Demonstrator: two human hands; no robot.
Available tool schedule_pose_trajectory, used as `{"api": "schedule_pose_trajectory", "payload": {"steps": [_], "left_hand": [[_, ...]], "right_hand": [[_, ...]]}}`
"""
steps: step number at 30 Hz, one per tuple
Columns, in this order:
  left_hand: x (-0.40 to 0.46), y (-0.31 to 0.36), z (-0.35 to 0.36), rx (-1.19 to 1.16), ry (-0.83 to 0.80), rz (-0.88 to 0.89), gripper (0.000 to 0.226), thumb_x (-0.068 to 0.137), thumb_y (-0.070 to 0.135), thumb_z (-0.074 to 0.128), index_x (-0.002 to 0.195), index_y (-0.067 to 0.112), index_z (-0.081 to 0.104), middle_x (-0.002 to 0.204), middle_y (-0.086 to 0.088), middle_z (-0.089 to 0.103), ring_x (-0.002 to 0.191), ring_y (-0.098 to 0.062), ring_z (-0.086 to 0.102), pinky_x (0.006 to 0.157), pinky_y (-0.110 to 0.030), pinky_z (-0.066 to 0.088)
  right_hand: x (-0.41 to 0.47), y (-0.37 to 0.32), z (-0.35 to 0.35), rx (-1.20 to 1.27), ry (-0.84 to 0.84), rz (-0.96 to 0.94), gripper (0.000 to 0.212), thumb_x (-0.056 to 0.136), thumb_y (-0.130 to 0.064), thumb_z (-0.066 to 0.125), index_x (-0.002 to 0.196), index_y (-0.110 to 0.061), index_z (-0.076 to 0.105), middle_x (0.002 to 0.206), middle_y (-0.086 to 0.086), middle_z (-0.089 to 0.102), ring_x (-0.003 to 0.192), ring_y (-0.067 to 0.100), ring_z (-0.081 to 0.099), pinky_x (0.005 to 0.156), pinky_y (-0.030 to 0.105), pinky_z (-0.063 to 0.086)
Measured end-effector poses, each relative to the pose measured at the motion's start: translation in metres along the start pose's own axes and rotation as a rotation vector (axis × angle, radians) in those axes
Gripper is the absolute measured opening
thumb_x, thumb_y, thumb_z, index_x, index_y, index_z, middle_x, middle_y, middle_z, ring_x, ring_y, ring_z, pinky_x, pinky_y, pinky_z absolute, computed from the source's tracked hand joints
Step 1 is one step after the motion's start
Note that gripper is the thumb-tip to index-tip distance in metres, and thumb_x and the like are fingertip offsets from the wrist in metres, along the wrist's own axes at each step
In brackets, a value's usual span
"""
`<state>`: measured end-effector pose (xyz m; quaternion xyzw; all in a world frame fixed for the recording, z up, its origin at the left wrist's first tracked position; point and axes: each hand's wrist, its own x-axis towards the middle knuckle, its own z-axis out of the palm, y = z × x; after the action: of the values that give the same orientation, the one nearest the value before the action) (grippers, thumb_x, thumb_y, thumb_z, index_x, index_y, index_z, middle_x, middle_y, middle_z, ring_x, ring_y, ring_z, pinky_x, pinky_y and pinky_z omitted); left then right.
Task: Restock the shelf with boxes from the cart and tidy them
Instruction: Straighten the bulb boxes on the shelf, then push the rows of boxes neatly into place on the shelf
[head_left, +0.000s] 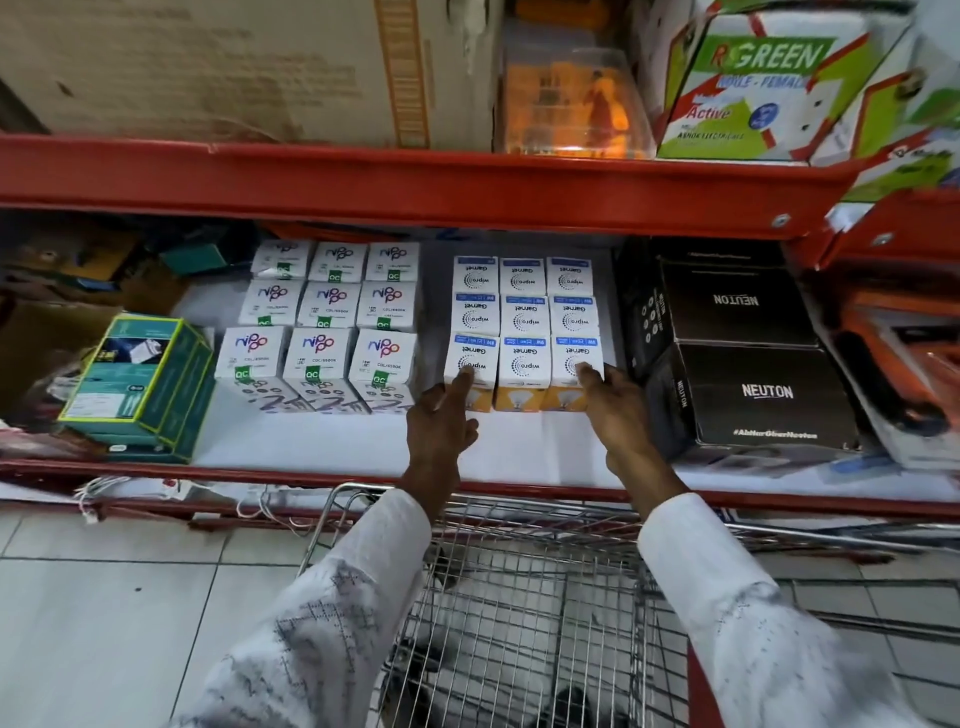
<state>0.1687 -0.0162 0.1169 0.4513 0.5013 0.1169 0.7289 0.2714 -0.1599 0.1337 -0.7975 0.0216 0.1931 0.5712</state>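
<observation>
Several white Wipro Garnet bulb boxes (523, 332) stand in a three-by-three block on the white-lined shelf (332, 441). My left hand (440, 423) touches the front-left box of that block with its forefinger stretched out. My right hand (615, 402) rests fingers against the front-right box. Neither hand grips a box. Left of this block sits a similar block of white Nippo boxes (324, 325). The wire cart (524, 613) stands below my arms, and no boxes show in its basket.
Black Neuton boxes (748, 353) stack tight to the right of the Wipro block. Green boxes (140, 384) are stacked at the shelf's left. A red shelf beam (415, 176) overhangs above, carrying a cardboard carton and green-white boxes. Tiled floor lies to the left.
</observation>
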Motion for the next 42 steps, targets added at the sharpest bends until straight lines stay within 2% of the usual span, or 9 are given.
{"api": "schedule_pose_trajectory", "payload": {"steps": [10,14,20,25,29,33,36,38,42], "left_hand": [[0.002,-0.005,0.005,0.012,0.019,0.023,0.030,0.082,0.049,0.074,0.089,0.022,0.063,0.083,-0.002,0.062,0.081,-0.028,0.064,0.084,-0.040,0.059],[0.002,-0.007,0.005,0.000,0.017,0.036,0.056,0.080,0.052,0.074,0.118,0.013,0.064,0.092,-0.004,0.064,0.082,-0.028,0.066,0.084,-0.040,0.060],[0.000,-0.006,0.003,0.021,0.003,0.043,0.056,0.081,0.054,0.072,0.119,0.013,0.064,0.095,-0.002,0.067,0.087,-0.028,0.066,0.083,-0.041,0.059],[-0.015,0.000,-0.005,0.055,-0.005,0.027,0.070,0.082,0.051,0.072,0.134,0.008,0.054,0.089,-0.002,0.062,0.090,-0.029,0.067,0.087,-0.043,0.058],[-0.048,0.016,-0.030,0.070,-0.101,0.070,0.037,0.090,0.038,0.067,0.117,0.012,0.066,0.103,-0.005,0.067,0.106,-0.038,0.068,0.091,-0.049,0.056],[-0.071,0.037,-0.073,0.116,-0.112,0.179,0.015,0.098,0.020,0.058,0.099,0.016,0.072,0.112,-0.017,0.072,0.099,-0.038,0.071,0.082,-0.047,0.058],[-0.070,0.053,-0.121,0.203,0.029,0.367,0.017,0.095,0.023,0.063,0.098,0.009,0.072,0.089,-0.012,0.075,0.077,-0.031,0.072,0.065,-0.038,0.057],[-0.062,0.062,-0.154,0.315,0.151,0.468,0.023,0.090,0.034,0.069,0.099,0.012,0.070,0.089,-0.007,0.075,0.076,-0.029,0.073,0.065,-0.039,0.058],[-0.038,0.075,-0.200,0.547,0.301,0.486,0.051,0.085,0.046,0.071,0.121,0.011,0.059,0.114,-0.010,0.068,0.102,-0.032,0.068,0.088,-0.039,0.053]], "right_hand": [[0.003,0.003,-0.002,0.062,-0.030,0.026,0.012,0.094,-0.030,0.061,0.083,-0.028,0.065,0.108,0.008,0.074,0.102,0.028,0.070,0.095,0.045,0.054],[0.009,0.008,-0.004,0.051,-0.056,0.036,0.011,0.090,-0.036,0.062,0.086,-0.028,0.067,0.105,0.004,0.076,0.097,0.026,0.072,0.097,0.051,0.054],[0.014,0.005,-0.005,0.048,-0.066,0.051,0.012,0.091,-0.034,0.061,0.087,-0.024,0.066,0.084,-0.003,0.075,0.088,0.023,0.072,0.097,0.050,0.054],[0.001,0.002,-0.002,-0.050,0.000,0.069,0.080,0.076,-0.062,0.063,0.136,-0.012,0.053,0.139,0.007,0.061,0.127,0.027,0.057,0.108,0.046,0.045],[-0.037,-0.014,0.007,-0.037,0.244,-0.112,0.056,0.091,-0.034,0.065,0.139,-0.009,0.051,0.141,0.007,0.058,0.128,0.023,0.055,0.105,0.029,0.046],[-0.080,-0.027,0.026,0.127,0.386,-0.324,0.026,0.090,-0.017,0.065,0.116,-0.015,0.063,0.115,-0.003,0.065,0.093,0.008,0.062,0.071,0.012,0.049],[-0.100,-0.031,0.057,0.157,0.255,-0.299,0.015,0.089,-0.012,0.065,0.105,-0.015,0.067,0.094,-0.015,0.067,0.084,0.007,0.065,0.074,0.018,0.053],[-0.104,-0.026,0.085,0.116,0.094,-0.171,0.016,0.087,-0.021,0.068,0.103,-0.019,0.068,0.095,-0.011,0.069,0.088,0.019,0.070,0.084,0.037,0.059],[-0.102,-0.016,0.132,0.014,-0.132,0.043,0.062,0.063,-0.064,0.061,0.110,-0.024,0.066,0.115,0.002,0.072,0.109,0.026,0.067,0.098,0.052,0.053]]}}
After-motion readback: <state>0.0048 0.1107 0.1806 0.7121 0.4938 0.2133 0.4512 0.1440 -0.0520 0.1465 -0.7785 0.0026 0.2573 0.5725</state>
